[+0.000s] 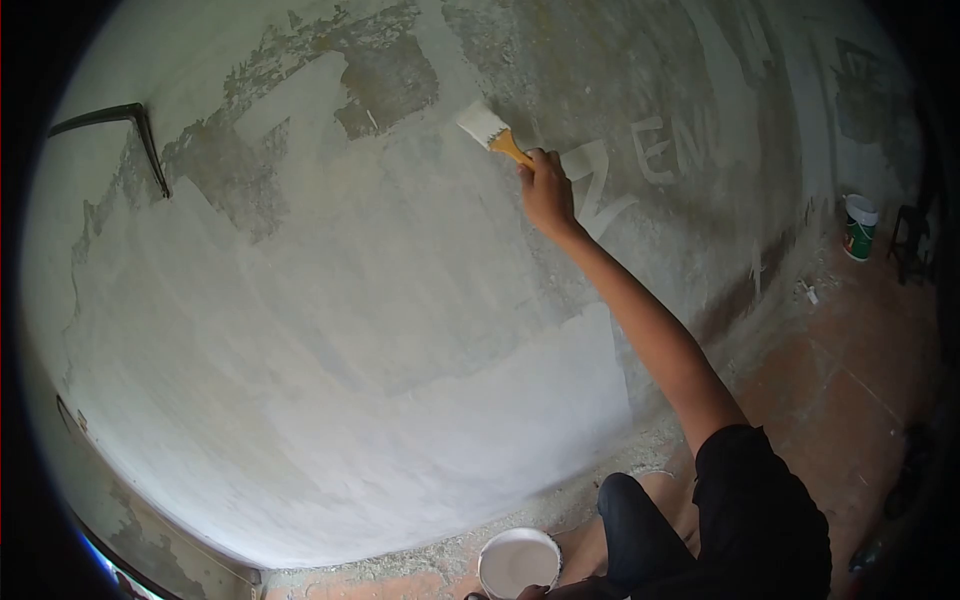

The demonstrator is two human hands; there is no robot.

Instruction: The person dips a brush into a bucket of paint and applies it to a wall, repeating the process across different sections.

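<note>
My right hand [548, 192] is closed around the orange handle of a paintbrush [508, 146], arm stretched up and out. The brush's white, paint-covered bristles lie against the grey wall [380, 250], at the upper middle of the view. White paint covers the lower wall, with bare grey patches above. Only a small part of my left hand [533, 592] shows at the bottom edge, beside a round white bucket [519, 562] of pale paint; its fingers are mostly out of sight.
A dark bent pipe or cable [140, 112] sticks out from the wall at upper left. A green and white bucket [860, 228] and a dark stool [910, 240] stand at the right on the reddish floor [830, 400]. Debris lines the wall's foot.
</note>
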